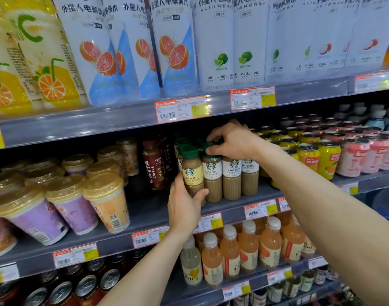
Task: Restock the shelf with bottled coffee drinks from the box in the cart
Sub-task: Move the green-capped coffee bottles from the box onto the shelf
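Observation:
On the grey middle shelf (145, 208) stands a row of bottled coffee drinks with dark green caps. My left hand (183, 205) grips the lower body of a Cheese Latte bottle (191, 171) with a yellow label, at the left end of the row. Right of it stand three Caffe Latte bottles (232, 180) with white labels. My right hand (232, 140) rests on top of the green caps, fingers curled around the cap of the Caffe Latte bottle (212, 173) next to the yellow one. More green caps sit behind in shadow. The cart and box are out of view.
Dark red Costa Coffee bottles (154, 166) stand left of the row, with a bare gap of shelf in front. Lidded cups (106, 202) fill the far left, yellow cans (308, 157) and pink cans the right. Large white bottles (178, 47) line the shelf above, orange juice bottles (248, 246) the shelf below.

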`<state>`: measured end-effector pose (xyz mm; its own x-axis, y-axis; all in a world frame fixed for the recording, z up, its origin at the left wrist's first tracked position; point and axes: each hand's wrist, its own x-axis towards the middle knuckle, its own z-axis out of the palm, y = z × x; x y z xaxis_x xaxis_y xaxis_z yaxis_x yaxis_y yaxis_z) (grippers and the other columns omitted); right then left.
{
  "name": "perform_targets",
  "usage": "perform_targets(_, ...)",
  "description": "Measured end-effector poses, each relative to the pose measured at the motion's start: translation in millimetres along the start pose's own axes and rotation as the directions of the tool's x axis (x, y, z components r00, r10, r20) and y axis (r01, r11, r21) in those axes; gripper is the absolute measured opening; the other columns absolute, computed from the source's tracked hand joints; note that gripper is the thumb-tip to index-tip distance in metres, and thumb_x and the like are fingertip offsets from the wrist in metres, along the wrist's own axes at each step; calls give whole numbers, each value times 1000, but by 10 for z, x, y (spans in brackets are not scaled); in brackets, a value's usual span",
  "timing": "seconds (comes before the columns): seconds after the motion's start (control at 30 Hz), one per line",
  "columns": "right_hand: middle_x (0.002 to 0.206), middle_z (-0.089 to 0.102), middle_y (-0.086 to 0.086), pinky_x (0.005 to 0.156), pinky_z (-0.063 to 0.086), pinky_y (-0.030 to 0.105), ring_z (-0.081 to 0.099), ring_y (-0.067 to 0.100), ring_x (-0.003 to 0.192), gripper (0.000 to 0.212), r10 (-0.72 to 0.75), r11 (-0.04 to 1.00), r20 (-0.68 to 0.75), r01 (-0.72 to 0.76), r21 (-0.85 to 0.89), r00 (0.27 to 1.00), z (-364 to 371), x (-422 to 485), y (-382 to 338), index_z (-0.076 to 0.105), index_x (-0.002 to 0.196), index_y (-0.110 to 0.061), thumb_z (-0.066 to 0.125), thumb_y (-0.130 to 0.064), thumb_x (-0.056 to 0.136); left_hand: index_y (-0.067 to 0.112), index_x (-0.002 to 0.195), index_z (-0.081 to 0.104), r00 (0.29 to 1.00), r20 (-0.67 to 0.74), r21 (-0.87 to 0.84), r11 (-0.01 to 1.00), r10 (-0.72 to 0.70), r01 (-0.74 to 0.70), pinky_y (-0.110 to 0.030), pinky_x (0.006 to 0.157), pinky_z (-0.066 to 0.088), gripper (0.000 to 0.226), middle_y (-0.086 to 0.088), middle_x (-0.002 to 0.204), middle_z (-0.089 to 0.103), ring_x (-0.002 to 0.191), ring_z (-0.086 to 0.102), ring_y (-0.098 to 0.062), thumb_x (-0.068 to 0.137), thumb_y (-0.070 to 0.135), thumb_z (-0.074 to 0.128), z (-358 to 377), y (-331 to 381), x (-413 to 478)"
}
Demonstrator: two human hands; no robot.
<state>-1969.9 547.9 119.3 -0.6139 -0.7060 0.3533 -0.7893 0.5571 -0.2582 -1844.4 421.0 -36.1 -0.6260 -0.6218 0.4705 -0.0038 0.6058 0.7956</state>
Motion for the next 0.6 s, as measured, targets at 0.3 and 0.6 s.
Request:
perform_targets(0.3, 131, 64, -6, 100, 46, 25, 59, 13, 118, 41, -40, 983, 107, 20, 180, 993, -13, 41, 82, 66, 129, -27, 72, -33, 89, 29, 147, 42, 1000, 8, -3, 1000, 24, -24, -33, 103, 45, 77, 6, 135, 57, 125, 52, -13, 81, 33, 81, -15, -20, 6)
perform_targets(0.6, 125, 64, -12, 105, 44, 33, 52, 12, 124, 49, -20, 976, 31, 13, 217, 999, 21, -13, 156, 64, 127, -36, 74, -51, 81, 32, 147, 41, 1000, 18, 4, 1000, 13, -13, -33, 104, 42, 75, 7, 137, 56, 127, 50, -14, 83, 31, 80, -26, 9, -7)
